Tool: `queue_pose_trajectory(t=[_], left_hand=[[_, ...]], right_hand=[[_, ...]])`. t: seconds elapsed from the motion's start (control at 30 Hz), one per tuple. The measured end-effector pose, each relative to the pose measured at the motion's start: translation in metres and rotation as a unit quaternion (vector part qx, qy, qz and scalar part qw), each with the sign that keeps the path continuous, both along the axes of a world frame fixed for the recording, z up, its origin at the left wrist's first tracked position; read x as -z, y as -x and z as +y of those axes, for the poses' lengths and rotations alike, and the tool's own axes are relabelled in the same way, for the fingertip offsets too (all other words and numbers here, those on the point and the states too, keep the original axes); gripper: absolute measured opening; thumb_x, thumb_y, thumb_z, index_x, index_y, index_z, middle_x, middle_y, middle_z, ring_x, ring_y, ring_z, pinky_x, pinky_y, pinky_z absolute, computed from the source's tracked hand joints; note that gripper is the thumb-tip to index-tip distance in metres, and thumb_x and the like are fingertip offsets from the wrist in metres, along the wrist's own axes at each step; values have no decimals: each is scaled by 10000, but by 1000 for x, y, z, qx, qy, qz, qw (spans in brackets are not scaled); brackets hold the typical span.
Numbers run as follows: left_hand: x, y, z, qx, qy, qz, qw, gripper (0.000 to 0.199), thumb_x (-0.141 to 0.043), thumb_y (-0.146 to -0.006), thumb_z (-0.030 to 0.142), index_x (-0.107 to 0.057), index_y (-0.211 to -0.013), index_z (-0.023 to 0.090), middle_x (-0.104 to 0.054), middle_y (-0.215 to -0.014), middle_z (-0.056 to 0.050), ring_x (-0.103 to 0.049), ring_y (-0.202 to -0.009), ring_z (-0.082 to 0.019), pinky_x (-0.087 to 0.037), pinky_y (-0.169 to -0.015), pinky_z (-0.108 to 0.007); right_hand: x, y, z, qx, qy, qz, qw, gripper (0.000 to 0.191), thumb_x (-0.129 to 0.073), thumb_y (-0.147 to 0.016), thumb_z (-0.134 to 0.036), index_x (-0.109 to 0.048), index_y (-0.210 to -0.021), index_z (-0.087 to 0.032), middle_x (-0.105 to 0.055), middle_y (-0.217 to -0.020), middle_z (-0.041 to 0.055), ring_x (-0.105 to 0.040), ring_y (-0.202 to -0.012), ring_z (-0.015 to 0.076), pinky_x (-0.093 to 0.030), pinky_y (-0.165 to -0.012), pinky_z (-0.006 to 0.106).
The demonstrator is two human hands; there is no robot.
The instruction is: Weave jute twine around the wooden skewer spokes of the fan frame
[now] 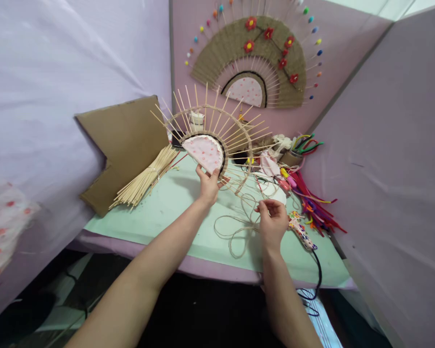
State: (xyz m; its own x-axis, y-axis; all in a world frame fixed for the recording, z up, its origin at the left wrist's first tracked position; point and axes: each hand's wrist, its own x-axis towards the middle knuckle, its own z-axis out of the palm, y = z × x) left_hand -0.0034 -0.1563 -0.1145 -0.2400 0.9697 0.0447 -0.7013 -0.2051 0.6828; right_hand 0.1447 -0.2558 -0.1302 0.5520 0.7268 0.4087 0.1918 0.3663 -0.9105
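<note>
My left hand (209, 186) grips the lower edge of a fan-shaped craft (203, 151), thumb on its front, holding it up above the table. The craft has a half-round centre of pink dotted cloth with a dark border. Thin wooden sticks spread out from it, and a ring of twine (252, 145) runs across them. To the right, my right hand (273, 215) is closed in a pinch on the loose twine (235, 232). Loops of that twine hang and lie on the table between and below my hands.
A bundle of sticks (147, 176) lies left, before a brown cardboard sheet (126, 140). At right are a patterned glue gun (302, 231) with a black cord, pipe cleaners (317, 205) and a cup of scissors (292, 157). A finished-looking fan (217, 53) hangs on the back wall.
</note>
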Motion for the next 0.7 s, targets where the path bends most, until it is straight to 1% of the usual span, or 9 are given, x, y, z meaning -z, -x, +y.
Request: queue_pose_trajectory(t=[0.13, 0.27, 0.37, 0.47, 0.5, 0.53, 0.6, 0.63, 0.7], left_hand=[[2, -1, 0, -9, -10, 31, 999, 639, -708, -785, 243, -284, -1247, 363, -528, -1267, -45, -620, -912, -131, -602, -763, -352], [4, 1, 0, -29, -32, 75, 996, 695, -704, -786, 280, -244, -1301, 363, -508, -1314, -78, -634, -850, -124, -607, -737, -335], [3, 2, -1, -52, -50, 107, 992, 737, -707, -781, 302, -220, -1331, 360, -502, -1340, -98, -646, -852, -135, -608, -731, -338], [2, 2, -3, -64, -53, 111, 990, 731, -717, -770, 289, -232, -1314, 342, -507, -1342, -114, -650, -895, -152, -605, -727, -338], [2, 2, -3, -67, -55, 107, 990, 718, -721, -766, 281, -243, -1299, 338, -510, -1339, -115, -650, -908, -154, -603, -729, -336], [1, 3, -3, -69, -58, 101, 991, 705, -725, -762, 272, -254, -1282, 336, -516, -1332, -114, -652, -913, -154, -600, -734, -333], [0, 3, -3, -73, -58, 86, 992, 683, -733, -756, 259, -271, -1252, 340, -537, -1307, -102, -664, -884, -141, -592, -749, -328], [-1, 4, -2, -74, -55, 77, 993, 672, -735, -755, 256, -277, -1239, 343, -549, -1292, -94, -670, -855, -131, -588, -758, -326], [-3, 5, -2, -68, -47, 61, 995, 654, -737, -756, 254, -283, -1215, 351, -565, -1275, -77, -680, -803, -113, -580, -778, -328]], right_hand=[[-5, 10, -4, -27, -51, -9, 998, 199, -694, -769, -317, -582, -857, -179, -605, -755, -6, -598, -635, 126, -483, -621, 282], [-3, -4, 2, 13, -46, -17, 999, 203, -656, -790, -341, -563, -873, -180, -599, -773, 8, -597, -662, 142, -495, -660, 310], [-7, -18, 7, 71, 1, -116, 991, 252, -635, -775, -374, -574, -923, -179, -620, -941, 79, -609, -905, 218, -488, -843, 420], [-16, -8, 1, 99, -16, -215, 971, 292, -644, -759, -364, -621, -986, -182, -576, -1189, 144, -490, -1195, 281, -370, -1027, 487], [-19, 2, -1, 74, -21, -211, 974, 269, -638, -771, -354, -637, -986, -193, -586, -1186, 135, -501, -1186, 272, -383, -1021, 468], [-21, 14, -2, 17, -11, -190, 982, 225, -631, -784, -341, -652, -963, -207, -625, -1111, 113, -555, -1098, 249, -435, -967, 431], [-22, 36, 2, -133, 70, -96, 984, 132, -668, -761, -327, -669, -820, -209, -675, -840, 59, -629, -815, 198, -522, -781, 352], [-20, 45, 7, -197, 126, -16, 972, 137, -714, -717, -319, -661, -750, -197, -665, -725, 37, -622, -694, 174, -533, -671, 311], [-14, 55, 21, -276, 204, 169, 924, 198, -797, -618, -278, -642, -682, -172, -642, -614, 12, -587, -550, 125, -509, -525, 236]])
